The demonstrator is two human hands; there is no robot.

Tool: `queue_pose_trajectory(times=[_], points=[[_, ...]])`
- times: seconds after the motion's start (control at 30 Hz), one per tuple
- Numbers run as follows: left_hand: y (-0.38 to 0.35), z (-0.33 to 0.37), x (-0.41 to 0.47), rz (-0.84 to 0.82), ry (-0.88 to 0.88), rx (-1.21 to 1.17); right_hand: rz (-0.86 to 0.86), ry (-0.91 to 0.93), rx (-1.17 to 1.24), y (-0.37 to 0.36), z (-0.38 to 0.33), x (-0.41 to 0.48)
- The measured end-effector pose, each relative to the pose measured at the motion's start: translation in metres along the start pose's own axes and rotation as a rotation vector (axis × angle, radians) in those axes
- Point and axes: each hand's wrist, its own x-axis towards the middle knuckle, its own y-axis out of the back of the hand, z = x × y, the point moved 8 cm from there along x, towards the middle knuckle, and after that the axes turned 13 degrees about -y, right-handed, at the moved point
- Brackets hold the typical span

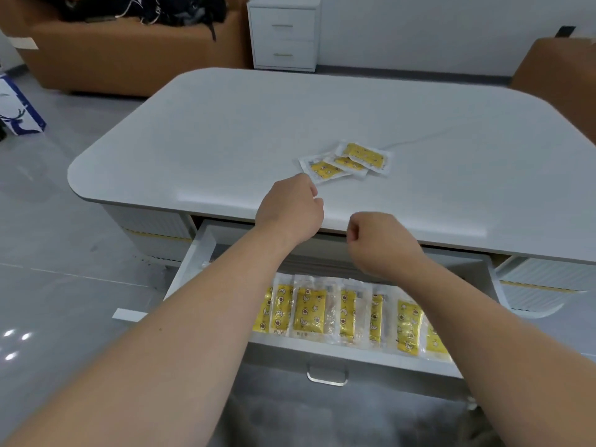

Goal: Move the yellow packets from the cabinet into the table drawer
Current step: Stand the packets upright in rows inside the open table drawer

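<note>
Around me: a brown sofa with a black bag dumped on it at the back left, a small white cabinet with two drawers behind the table, and a blue and white paper bag on the floor to my left. The table drawer is pulled wide open under my forearms, with a row of yellow packets lined up along its front, so my arms cover part of it. Three loose packets lie overlapping on the tabletop. My left hand is right at the nearest one, fingers curled under, but I can't tell if it's actually gripping it. My right hand is balled into a fist over the table's front edge, nothing visible in it.
</note>
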Motion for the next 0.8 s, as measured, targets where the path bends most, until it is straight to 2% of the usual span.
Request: queue_pose_trajectory(times=[0.1, 0.2, 0.3, 0.4, 0.53, 0.63, 0.8], points=[[-0.015, 0.009, 0.015, -0.026, -0.092, 0.087, 0.148, -0.070, 0.126, 0.024, 0.021, 0.019], [-0.030, 0.013, 0.030, -0.027, -0.189, 0.204, 0.274, -0.077, 0.087, 0.031, 0.031, 0.035], [-0.054, 0.003, 0.039, -0.154, -0.200, 0.316, 0.333, -0.079, 0.048, 0.030, 0.035, 0.048], [-0.064, 0.002, 0.042, -0.182, -0.194, 0.394, 0.316, -0.057, 0.005, 0.025, 0.035, 0.063], [-0.049, 0.023, 0.043, -0.055, -0.314, 0.555, 0.227, 0.016, -0.024, 0.021, 0.025, 0.077], [-0.049, 0.024, 0.042, -0.116, -0.291, 0.622, 0.177, 0.087, -0.062, 0.015, 0.014, 0.082], [-0.038, 0.024, 0.040, -0.069, -0.281, 0.536, 0.111, 0.162, -0.097, 0.002, 0.001, 0.084]])
